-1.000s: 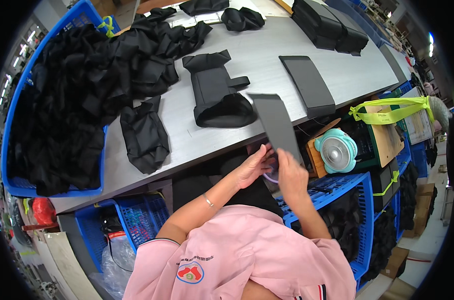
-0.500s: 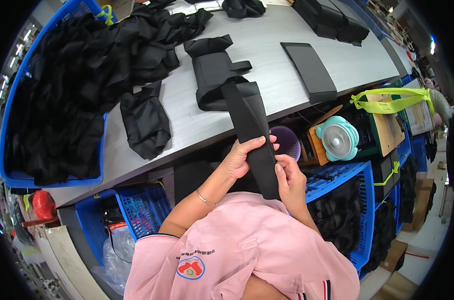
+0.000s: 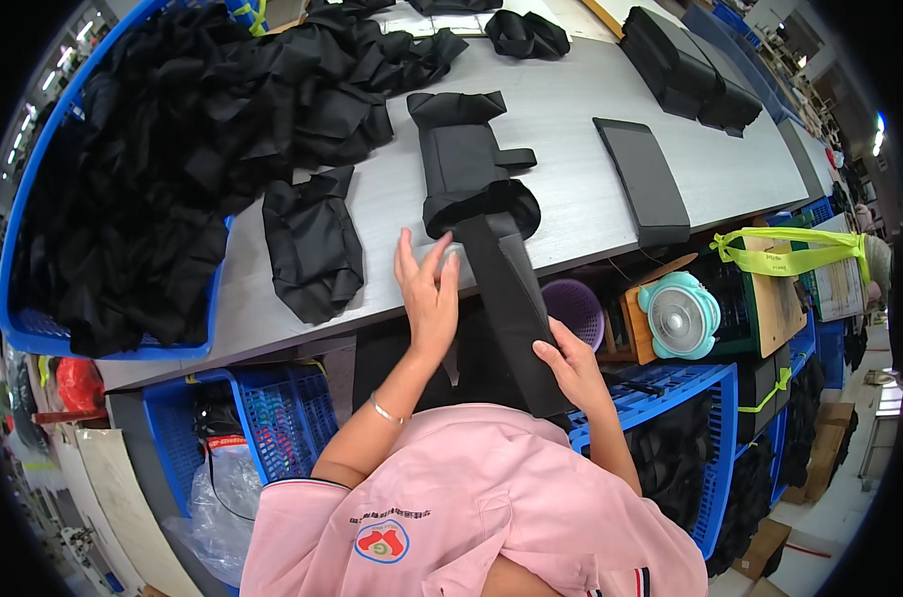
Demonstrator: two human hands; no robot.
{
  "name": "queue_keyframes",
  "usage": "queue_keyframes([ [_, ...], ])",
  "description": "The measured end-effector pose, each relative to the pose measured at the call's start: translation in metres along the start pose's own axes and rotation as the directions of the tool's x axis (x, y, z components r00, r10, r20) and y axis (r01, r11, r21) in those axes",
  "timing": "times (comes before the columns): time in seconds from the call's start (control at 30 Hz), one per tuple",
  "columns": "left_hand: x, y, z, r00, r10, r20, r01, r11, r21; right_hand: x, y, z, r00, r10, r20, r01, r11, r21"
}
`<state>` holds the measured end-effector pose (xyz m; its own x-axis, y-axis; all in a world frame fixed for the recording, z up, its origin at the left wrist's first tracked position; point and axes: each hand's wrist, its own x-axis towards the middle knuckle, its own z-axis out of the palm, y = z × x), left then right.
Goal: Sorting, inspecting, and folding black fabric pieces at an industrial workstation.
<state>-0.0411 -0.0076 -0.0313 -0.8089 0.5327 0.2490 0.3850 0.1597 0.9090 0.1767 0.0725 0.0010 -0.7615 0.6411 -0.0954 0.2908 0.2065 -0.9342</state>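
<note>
So, blk panel (image 3: 511, 316), in R hand (image 3: 575, 364)

A line of small dark characters (image 3: 390, 516) arches across the pink shirt (image 3: 511, 478) between six and seven o'clock, just above a round emblem (image 3: 382, 542) with a blue rim, red shapes and a green letter-like mark. Near three o'clock, the yellow-green strap (image 3: 812, 265) bears short dark handwriting. Around eight o'clock, a red band (image 3: 226, 441) above the clear plastic bag (image 3: 231, 488) carries pale marks, too small to tell.
</note>
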Motion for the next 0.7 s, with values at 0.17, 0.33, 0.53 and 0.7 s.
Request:
queue_keyframes([
  [0.17,0.06,-0.035,0.02,0.998,-0.057,0.001,0.057,0.998,-0.037,0.028,-0.004,0.007,0.999,-0.012,0.034,0.009,0.997,0.082],
  [0.33,0.075,-0.03,0.022,0.979,0.149,-0.14,-0.14,0.988,0.07,0.048,-0.021,0.005,0.997,-0.071,-0.035,0.072,0.997,0.013],
  [0.53,0.068,0.01,0.003,0.938,0.248,0.241,-0.253,0.967,-0.011,0.075,-0.033,-0.001,0.998,-0.039,0.051,0.053,0.952,-0.302],
  [0.7,0.031,0.046,0.01,0.682,0.559,0.471,-0.562,0.813,-0.15,0.123,0.01,0.023,0.95,-0.284,-0.128,0.243,0.933,-0.265],
])
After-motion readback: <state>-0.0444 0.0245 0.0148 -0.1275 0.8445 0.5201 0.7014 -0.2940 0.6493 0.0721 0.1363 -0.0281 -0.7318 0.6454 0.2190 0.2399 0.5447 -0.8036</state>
